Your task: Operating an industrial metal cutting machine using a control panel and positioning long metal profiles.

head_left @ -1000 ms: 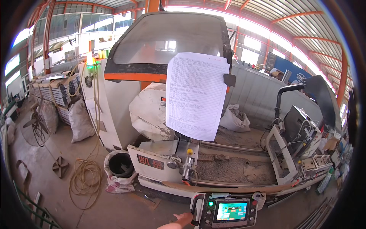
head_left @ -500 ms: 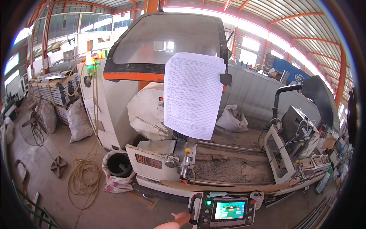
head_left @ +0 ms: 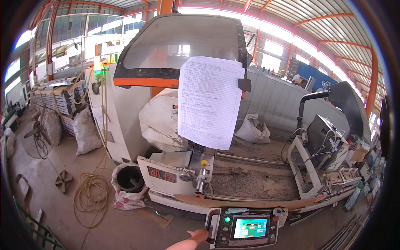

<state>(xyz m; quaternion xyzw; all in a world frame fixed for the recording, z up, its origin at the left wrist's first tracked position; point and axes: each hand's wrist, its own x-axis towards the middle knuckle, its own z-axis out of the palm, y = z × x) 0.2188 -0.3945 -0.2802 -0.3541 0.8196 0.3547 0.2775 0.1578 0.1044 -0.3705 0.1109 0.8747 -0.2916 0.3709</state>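
Left hand stays by black handle at six o'clock, grip can't tell; no visible progress.

The curved black handle looks smooth, the bright rectangular screen glossy and the white printed sheet matt paper. The grey tinted hood window is smooth and shiny, the rounded cream machine guard chipped painted metal, and the bulging white sack creased woven plastic.

The left grip touches the control panel handle.
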